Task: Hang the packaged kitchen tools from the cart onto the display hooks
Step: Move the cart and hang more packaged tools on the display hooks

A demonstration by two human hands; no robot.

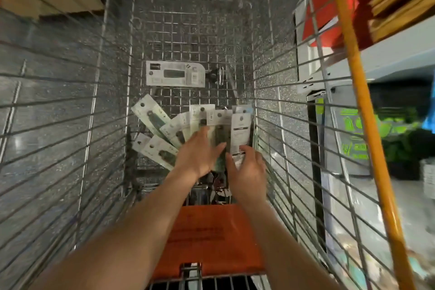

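Fingers (213,148) straight, left hand (200,155) rests on packages (155,122); right hand (248,169) touches alongside.

wire cart walls (58,106) hem me in on both sides; bare mesh floor (193,30) lies open beyond the lone package (175,74)

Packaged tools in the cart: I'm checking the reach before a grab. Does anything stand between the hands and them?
Nothing visible does. Both hands are inside the cart: the left hand lies flat on the fanned packaged tools, the right hand is at their right edge.
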